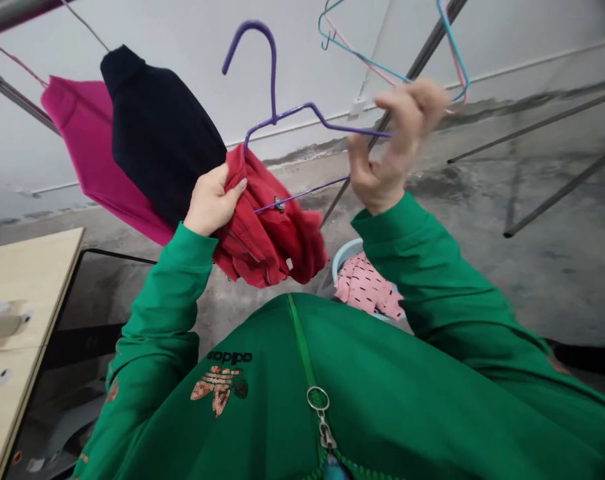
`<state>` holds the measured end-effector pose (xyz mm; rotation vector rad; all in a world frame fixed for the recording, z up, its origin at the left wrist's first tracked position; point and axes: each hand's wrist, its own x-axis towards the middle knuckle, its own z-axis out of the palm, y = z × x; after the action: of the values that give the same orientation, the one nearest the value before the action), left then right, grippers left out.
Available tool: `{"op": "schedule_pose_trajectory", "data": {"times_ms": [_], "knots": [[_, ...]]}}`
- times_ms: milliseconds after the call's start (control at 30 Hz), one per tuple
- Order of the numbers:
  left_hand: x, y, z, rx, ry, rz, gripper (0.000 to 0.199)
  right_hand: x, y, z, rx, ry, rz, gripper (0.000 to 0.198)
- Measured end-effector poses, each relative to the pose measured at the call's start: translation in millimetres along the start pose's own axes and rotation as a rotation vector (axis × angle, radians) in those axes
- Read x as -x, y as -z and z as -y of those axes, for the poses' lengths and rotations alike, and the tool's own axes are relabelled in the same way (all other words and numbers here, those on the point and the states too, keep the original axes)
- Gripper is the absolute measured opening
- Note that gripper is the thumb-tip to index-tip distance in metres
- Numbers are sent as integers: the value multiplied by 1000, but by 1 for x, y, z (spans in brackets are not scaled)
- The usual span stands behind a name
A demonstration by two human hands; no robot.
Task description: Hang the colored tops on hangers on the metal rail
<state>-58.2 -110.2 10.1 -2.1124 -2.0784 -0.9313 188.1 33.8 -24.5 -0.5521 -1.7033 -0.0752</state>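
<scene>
My left hand [213, 200] is closed on a red garment [262, 247], thumb on top of the cloth. A purple hanger [292, 113] has its left end inside the garment, its hook pointing up and left. At the hanger's bare right end is my right hand [395, 147], blurred, with thumb and forefinger apart; it hides that end of the hanger. The garment hangs bunched below the hanger, and its right edge is blurred. A small dark metal-looking piece shows on it near the hanger's lower wire.
A navy garment [157, 127] and a magenta garment [92, 147] hang at the left from the rack bar [27, 12]. Blue and pink hangers [455, 47] hang at the upper right. A pale blue basin [339, 257] holds pink patterned cloth [365, 283]. A wooden table [37, 280] stands left.
</scene>
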Motion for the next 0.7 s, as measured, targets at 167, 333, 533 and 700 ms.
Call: {"op": "schedule_pose_trajectory", "data": {"times_ms": [167, 333, 533, 700], "knots": [[3, 13, -13, 68, 122, 137, 25, 92, -3, 22, -179, -226, 297, 17], [9, 31, -29, 173, 171, 219, 34, 157, -55, 32, -448, -399, 767, 40], [23, 56, -46, 207, 181, 271, 35, 166, -107, 39, -606, -476, 1003, 98], [38, 72, -51, 172, 171, 296, 29, 169, -118, 43, -743, -390, 1140, 52]]}}
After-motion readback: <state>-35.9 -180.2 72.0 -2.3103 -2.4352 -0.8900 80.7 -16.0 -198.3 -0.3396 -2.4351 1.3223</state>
